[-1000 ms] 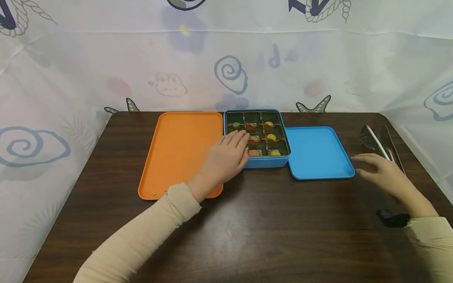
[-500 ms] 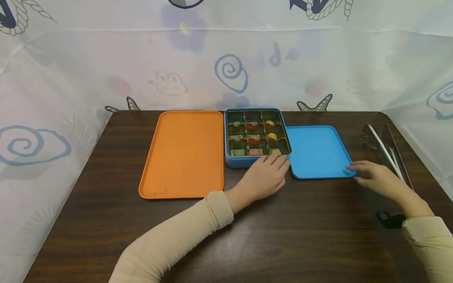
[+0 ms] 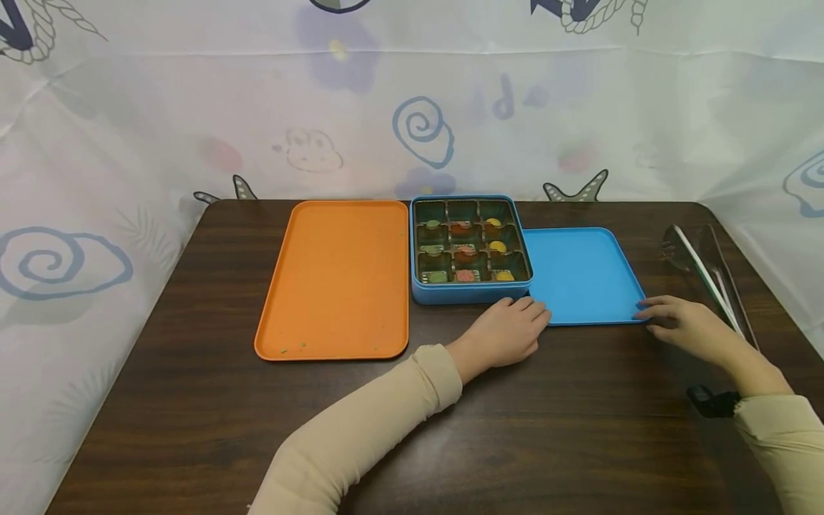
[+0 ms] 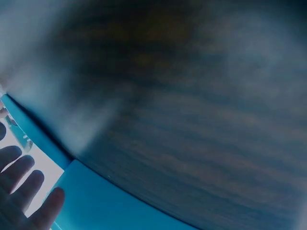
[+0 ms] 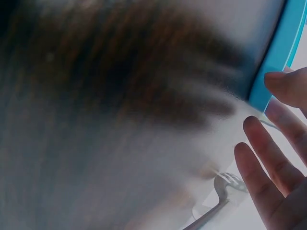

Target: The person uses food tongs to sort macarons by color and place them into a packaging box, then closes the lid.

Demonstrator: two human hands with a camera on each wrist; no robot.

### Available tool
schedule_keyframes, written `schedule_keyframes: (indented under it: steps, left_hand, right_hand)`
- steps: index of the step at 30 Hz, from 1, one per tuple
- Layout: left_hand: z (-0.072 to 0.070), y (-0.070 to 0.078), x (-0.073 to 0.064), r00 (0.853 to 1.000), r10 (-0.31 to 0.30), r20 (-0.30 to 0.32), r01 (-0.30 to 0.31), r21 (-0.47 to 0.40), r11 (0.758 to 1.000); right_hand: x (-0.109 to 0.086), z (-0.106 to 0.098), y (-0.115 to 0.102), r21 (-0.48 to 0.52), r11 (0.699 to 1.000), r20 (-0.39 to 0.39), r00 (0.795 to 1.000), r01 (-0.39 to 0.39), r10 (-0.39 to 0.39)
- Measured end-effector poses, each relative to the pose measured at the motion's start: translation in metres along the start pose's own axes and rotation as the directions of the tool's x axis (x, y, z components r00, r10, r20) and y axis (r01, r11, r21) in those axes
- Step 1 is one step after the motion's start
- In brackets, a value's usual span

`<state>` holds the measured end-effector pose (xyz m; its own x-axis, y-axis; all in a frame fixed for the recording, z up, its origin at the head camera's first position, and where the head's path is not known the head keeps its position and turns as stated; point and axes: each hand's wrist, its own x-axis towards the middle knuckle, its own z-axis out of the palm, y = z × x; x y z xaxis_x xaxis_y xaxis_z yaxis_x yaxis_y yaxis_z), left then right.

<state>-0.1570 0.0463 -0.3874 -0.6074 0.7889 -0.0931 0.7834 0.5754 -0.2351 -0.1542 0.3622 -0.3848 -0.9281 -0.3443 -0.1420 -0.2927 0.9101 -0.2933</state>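
A flat blue lid (image 3: 579, 275) lies on the table, its left edge against a blue box (image 3: 473, 293). Inside the box, a divided insert (image 3: 448, 232) bears green, pink and yellow pieces in its compartments. My left hand (image 3: 503, 332) is at the lid's front left corner, palm down; the left wrist view shows its fingers (image 4: 48, 211) extended and spread beside the blue edge. At the front right corner is my right hand (image 3: 695, 330), fingertips right at the rim. Its thumb (image 5: 288, 88) overlaps the blue edge in the right wrist view, apart from the other fingers.
An orange tray (image 3: 337, 279) with a few green crumbs lies left of the box. On the right are a fork (image 5: 220, 191) and a long white-edged utensil (image 3: 708, 279), close behind my right hand. A small black object (image 3: 711, 402) is near the right wrist.
My left hand has moved right, from over the box's left side, past its front edge, to the lid's corner. My right hand has shifted slightly inward to the lid's corner.
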Motion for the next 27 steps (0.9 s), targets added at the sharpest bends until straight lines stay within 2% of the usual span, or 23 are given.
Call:
schedule_keyframes:
  steps: [6, 11, 16, 19, 22, 25, 27]
  left_hand:
    - [0.003, 0.000, 0.009, 0.989, 0.004, 0.151, 0.000, -0.027, 1.000]
    - [0.004, 0.001, 0.011, 0.982, 0.010, 0.188, 0.001, -0.059, 0.998]
    - [0.003, 0.000, 0.009, 0.985, 0.019, 0.172, -0.006, -0.074, 0.997]
    - [0.002, 0.000, 0.008, 0.986, 0.034, 0.163, -0.019, -0.094, 0.995]
    - [0.002, 0.000, 0.007, 0.987, 0.056, 0.149, -0.039, -0.115, 0.993]
    - [0.003, 0.001, 0.006, 0.992, 0.087, 0.095, -0.074, -0.129, 0.989]
    - [0.003, 0.001, 0.005, 0.994, 0.110, 0.030, -0.105, -0.132, 0.986]
  right_hand:
    - [0.000, 0.000, 0.000, -0.010, 1.000, -0.010, 1.000, -0.009, 0.008]
    - [-0.002, 0.000, -0.001, 0.009, 0.999, 0.006, 0.999, -0.049, 0.049]
    - [-0.005, 0.001, 0.001, 0.002, 0.999, -0.006, 0.999, -0.035, 0.035]
    - [-0.008, 0.002, 0.003, -0.025, 1.000, -0.029, 1.000, 0.009, -0.010]
    - [-0.012, 0.004, 0.006, -0.078, 0.995, -0.084, 0.995, 0.054, -0.061]
    - [-0.018, 0.004, 0.009, -0.098, 0.992, -0.156, 0.983, 0.085, -0.100]
    - [-0.022, 0.002, 0.010, -0.089, 0.991, -0.208, 0.972, 0.096, -0.113]
